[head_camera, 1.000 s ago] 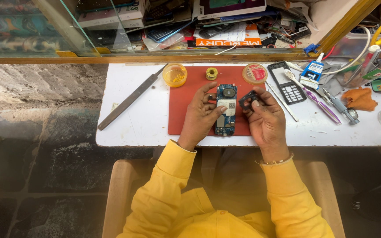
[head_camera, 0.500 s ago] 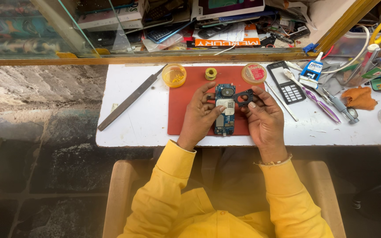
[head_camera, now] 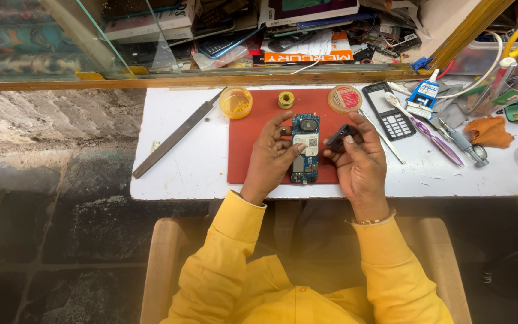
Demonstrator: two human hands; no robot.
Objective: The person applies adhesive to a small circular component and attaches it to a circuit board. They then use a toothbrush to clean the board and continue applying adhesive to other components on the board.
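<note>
A blue phone circuit board (head_camera: 305, 147) lies on the red mat (head_camera: 253, 162) at the table's front. My left hand (head_camera: 272, 155) rests on the mat and holds the board's left edge with its fingertips. Just right of the board, my right hand (head_camera: 359, 161) pinches a small black part (head_camera: 338, 138) between thumb and fingers, slightly above the mat. Both sleeves are yellow.
A long metal file (head_camera: 178, 133) lies left of the mat. Behind the mat sit a yellow dish (head_camera: 236, 102), a solder spool (head_camera: 286, 99) and a round tin (head_camera: 344, 98). To the right are a phone keypad cover (head_camera: 389, 111), glue bottle (head_camera: 422, 96), purple tool (head_camera: 430, 133), orange cloth (head_camera: 489, 132).
My right hand has lifted the small black part slightly away from the board's right edge. My left hand stays on the board.
</note>
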